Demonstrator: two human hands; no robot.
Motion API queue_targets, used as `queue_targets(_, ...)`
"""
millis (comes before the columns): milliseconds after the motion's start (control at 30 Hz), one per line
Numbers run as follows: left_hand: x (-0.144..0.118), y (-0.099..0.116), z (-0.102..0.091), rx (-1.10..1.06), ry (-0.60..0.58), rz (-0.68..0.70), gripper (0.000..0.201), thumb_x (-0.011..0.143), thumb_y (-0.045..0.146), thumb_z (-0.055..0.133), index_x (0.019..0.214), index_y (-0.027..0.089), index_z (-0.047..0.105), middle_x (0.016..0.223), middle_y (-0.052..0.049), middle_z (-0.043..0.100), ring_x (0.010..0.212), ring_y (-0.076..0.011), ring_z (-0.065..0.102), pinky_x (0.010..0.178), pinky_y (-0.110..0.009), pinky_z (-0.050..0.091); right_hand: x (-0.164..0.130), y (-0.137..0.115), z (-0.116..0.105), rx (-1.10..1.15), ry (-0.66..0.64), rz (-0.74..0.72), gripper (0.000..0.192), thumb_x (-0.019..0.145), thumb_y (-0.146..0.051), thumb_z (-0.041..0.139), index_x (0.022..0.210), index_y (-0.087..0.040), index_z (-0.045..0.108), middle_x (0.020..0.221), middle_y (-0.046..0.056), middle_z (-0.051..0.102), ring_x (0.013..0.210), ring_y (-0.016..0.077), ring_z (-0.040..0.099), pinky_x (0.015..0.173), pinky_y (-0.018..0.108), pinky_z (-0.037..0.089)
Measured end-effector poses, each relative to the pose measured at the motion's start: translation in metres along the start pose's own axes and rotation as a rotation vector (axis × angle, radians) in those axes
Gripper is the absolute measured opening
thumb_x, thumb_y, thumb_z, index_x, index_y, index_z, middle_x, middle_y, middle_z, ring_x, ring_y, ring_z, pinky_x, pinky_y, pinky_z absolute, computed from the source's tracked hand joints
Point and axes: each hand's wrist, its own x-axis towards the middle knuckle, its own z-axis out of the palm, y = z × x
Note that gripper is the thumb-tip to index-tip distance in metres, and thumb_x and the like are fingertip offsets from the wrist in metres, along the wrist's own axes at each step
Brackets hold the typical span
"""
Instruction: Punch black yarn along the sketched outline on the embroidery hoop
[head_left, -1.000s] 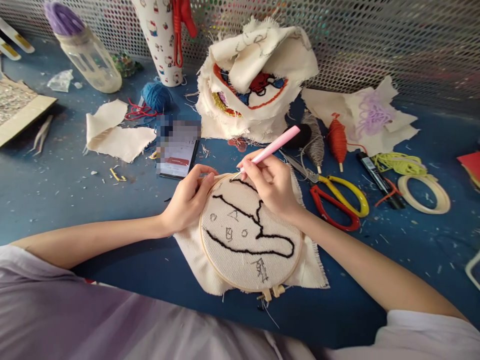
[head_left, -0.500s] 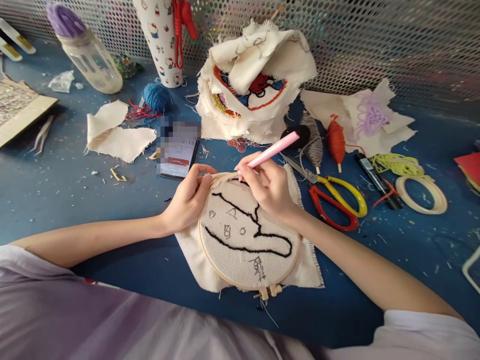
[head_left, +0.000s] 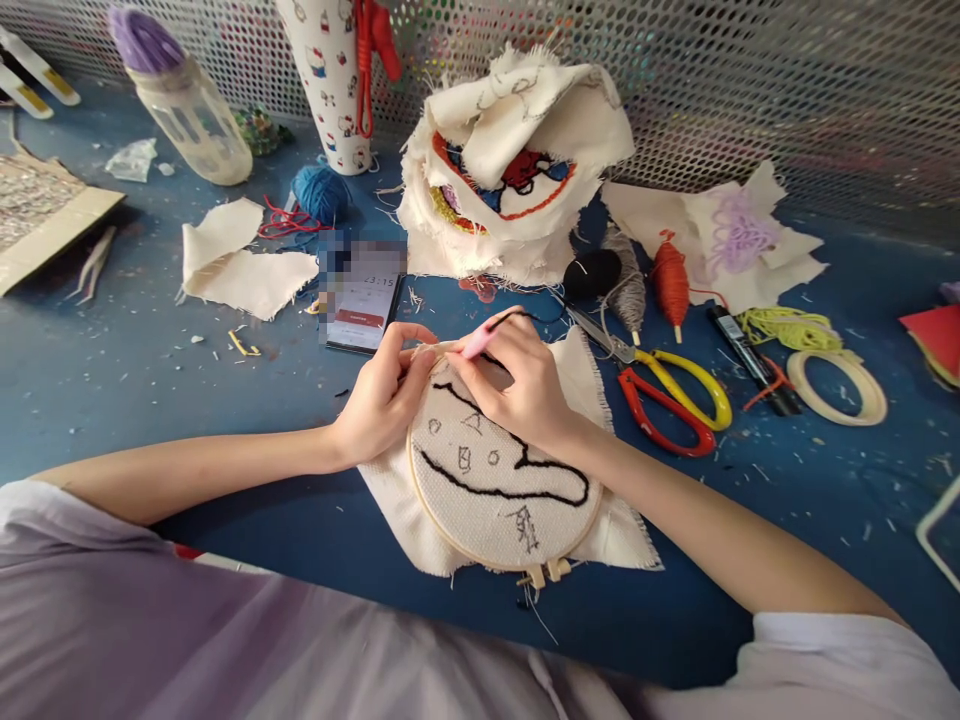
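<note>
lying flat on the blue table [head_left: 135,400], near the person's body, the embroidery hoop [head_left: 504,480] holds cream cloth [head_left: 622,530] with a black stitched outline and small pencil marks inside it. the right hand [head_left: 525,385] rests on the far part of the hoop, its fingers closed around a pink punch needle [head_left: 480,343], which lies low and points left toward the far rim. a black thread runs from the tool away to the far right. the left hand [head_left: 382,395] is at the left far edge of the hoop; its thumb and fingers are curled narrow and pinch the rim and the cloth there, just beside the needle tip.

just to the right of the hoop lie scissors [head_left: 675,400] with one red and one yellow handle. farther right there is a black marker [head_left: 750,355], some yellow yarn [head_left: 787,328] and an empty hoop ring [head_left: 840,385]. far from the hoop stands a pile of embroidered cloths [head_left: 517,160], and beside it a red thread spool [head_left: 670,280] and a grey one [head_left: 628,280]. to the far left lie a phone [head_left: 364,300], a blue yarn ball [head_left: 321,193], cloth scraps [head_left: 240,265] and a bottle [head_left: 187,105] with purple top. a perforated metal wall [head_left: 787,80] closes the far side.
</note>
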Motion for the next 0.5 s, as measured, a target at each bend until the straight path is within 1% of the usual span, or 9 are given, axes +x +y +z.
queue_targets(67, 0.0007, 0.0008, 0.0002, -0.015, -0.009, -0.001, 0.008, 0.098, 0.024, 0.042, 0.106, 0.020, 0.044, 0.057, 0.007, 0.040, 0.047, -0.0070, 0.024, 0.043, -0.022, 0.018, -0.0005, 0.0002, -0.0002, -0.036, 0.021, -0.033, 0.008, 0.085, -0.024, 0.065, 0.079, -0.023, 0.059, 0.080, 0.003, 0.061, 0.083, 0.0198, 0.058, 0.083, 0.040, 0.047)
queue_targets(133, 0.0013, 0.0020, 0.0001, -0.029, -0.013, -0.011, 0.008, 0.098, 0.022, 0.042, 0.105, 0.020, 0.043, 0.058, 0.006, 0.045, 0.048, -0.0067, 0.026, 0.043, -0.021, 0.019, -0.0019, -0.0013, -0.0005, -0.001, 0.012, -0.005, 0.007, 0.086, -0.023, 0.064, 0.080, -0.022, 0.060, 0.078, 0.002, 0.062, 0.077, 0.0174, 0.058, 0.077, 0.036, 0.048)
queue_targets(167, 0.0015, 0.0025, 0.0000, -0.031, -0.013, -0.018, 0.008, 0.098, 0.022, 0.042, 0.105, 0.019, 0.044, 0.058, 0.006, 0.045, 0.048, -0.0066, 0.027, 0.043, -0.021, 0.020, -0.0028, -0.0023, -0.0007, 0.038, 0.000, 0.034, 0.006, 0.087, -0.023, 0.062, 0.081, -0.022, 0.060, 0.077, 0.001, 0.063, 0.071, 0.0152, 0.056, 0.072, 0.034, 0.048)
queue_targets(233, 0.0020, 0.0030, -0.0003, -0.020, -0.006, -0.032, 0.008, 0.097, 0.021, 0.043, 0.104, 0.019, 0.044, 0.056, 0.007, 0.042, 0.047, -0.0064, 0.026, 0.043, -0.020, 0.020, -0.0042, -0.0040, -0.0015, 0.139, 0.006, 0.164, 0.007, 0.089, -0.024, 0.059, 0.083, -0.021, 0.061, 0.076, 0.001, 0.065, 0.062, 0.0120, 0.053, 0.063, 0.030, 0.046)
queue_targets(300, 0.0025, 0.0029, -0.0005, -0.010, -0.002, -0.048, 0.008, 0.097, 0.022, 0.043, 0.104, 0.018, 0.045, 0.055, 0.008, 0.038, 0.047, -0.0064, 0.026, 0.042, -0.020, 0.020, -0.0046, -0.0043, -0.0022, 0.269, 0.064, 0.319, 0.011, 0.091, -0.029, 0.057, 0.085, -0.020, 0.061, 0.076, 0.001, 0.064, 0.060, 0.0110, 0.051, 0.058, 0.028, 0.043)
queue_targets(367, 0.0030, 0.0026, -0.0006, -0.005, -0.003, -0.063, 0.008, 0.097, 0.022, 0.043, 0.104, 0.019, 0.045, 0.055, 0.008, 0.037, 0.046, -0.0065, 0.025, 0.042, -0.020, 0.020, -0.0038, -0.0032, -0.0026, 0.404, 0.129, 0.444, 0.015, 0.091, -0.032, 0.056, 0.085, -0.020, 0.061, 0.074, 0.000, 0.061, 0.060, 0.0104, 0.050, 0.056, 0.027, 0.041)
queue_targets(433, 0.0034, 0.0024, -0.0005, -0.001, -0.002, -0.071, 0.008, 0.098, 0.023, 0.043, 0.104, 0.019, 0.045, 0.054, 0.008, 0.036, 0.046, -0.0067, 0.025, 0.041, -0.020, 0.019, -0.0023, -0.0016, -0.0026, 0.504, 0.177, 0.518, 0.016, 0.091, -0.034, 0.057, 0.085, -0.020, 0.061, 0.072, -0.001, 0.059, 0.058, 0.0093, 0.047, 0.053, 0.026, 0.037)
queue_targets(500, 0.0036, 0.0023, -0.0003, 0.006, 0.003, -0.070, 0.007, 0.098, 0.023, 0.042, 0.103, 0.019, 0.046, 0.054, 0.008, 0.035, 0.046, -0.0070, 0.024, 0.041, -0.020, 0.019, -0.0009, -0.0001, -0.0024, 0.561, 0.200, 0.550, 0.016, 0.090, -0.034, 0.059, 0.083, -0.020, 0.062, 0.071, -0.001, 0.058, 0.057, 0.0085, 0.045, 0.052, 0.026, 0.034)
